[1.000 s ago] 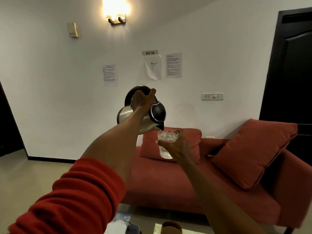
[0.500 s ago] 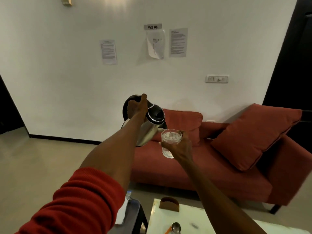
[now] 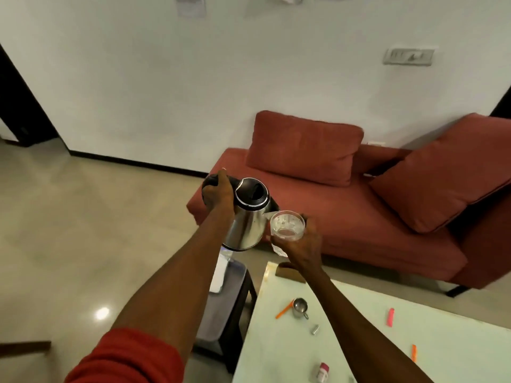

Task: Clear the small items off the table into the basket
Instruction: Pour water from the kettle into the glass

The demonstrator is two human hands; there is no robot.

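Observation:
My left hand (image 3: 218, 194) grips the black handle of a steel kettle (image 3: 246, 225), tilted with its spout at the rim of a clear glass (image 3: 287, 226). My right hand (image 3: 304, 247) holds that glass from below and behind. Both are out over the floor, beyond the pale table (image 3: 276, 341). On the table lie a small metal measuring cup (image 3: 300, 307), an orange stick (image 3: 284, 309), a small silver piece (image 3: 315, 329), a pink item (image 3: 390, 317), another orange piece (image 3: 413, 353) and a small pink-capped bottle (image 3: 322, 372). I see no basket.
A brown holder (image 3: 287, 272) stands at the table's far edge, partly behind my right arm. Left of the table is a dark stool (image 3: 229, 308) carrying white papers (image 3: 219, 275). A red sofa (image 3: 359, 233) with two cushions runs along the white wall.
My view has tilted down, bringing the table and its small items into sight. Both hands have lowered with the kettle and glass, and the kettle is tipped less steeply than before.

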